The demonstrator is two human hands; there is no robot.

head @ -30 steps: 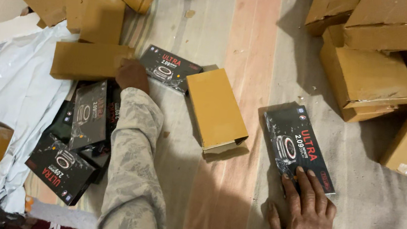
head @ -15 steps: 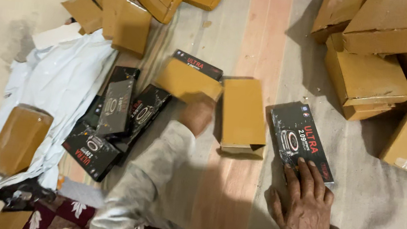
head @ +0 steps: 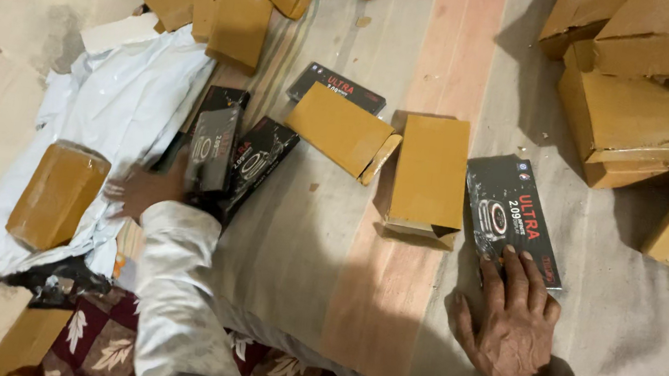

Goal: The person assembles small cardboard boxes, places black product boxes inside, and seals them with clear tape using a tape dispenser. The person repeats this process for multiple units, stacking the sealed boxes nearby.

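Note:
My right hand lies flat with fingers apart, its fingertips on the near end of a black printed box on the striped cloth. My left hand, blurred, is stretched out to the left with fingers spread and nothing in it. It sits at the near end of a small stack of black boxes, beside white plastic bags. Between the hands lie a flat brown carton and a brown carton with its near end open. Another black box peeks out behind them.
A brown wrapped package rests on the white bags at the left. Several brown cartons are piled at the top, and larger ones are stacked at the right. A maroon patterned cloth lies at the near edge.
My left hand left the flat brown carton in the middle and swung left and nearer, to the stack of black boxes. My right hand stayed on its black box.

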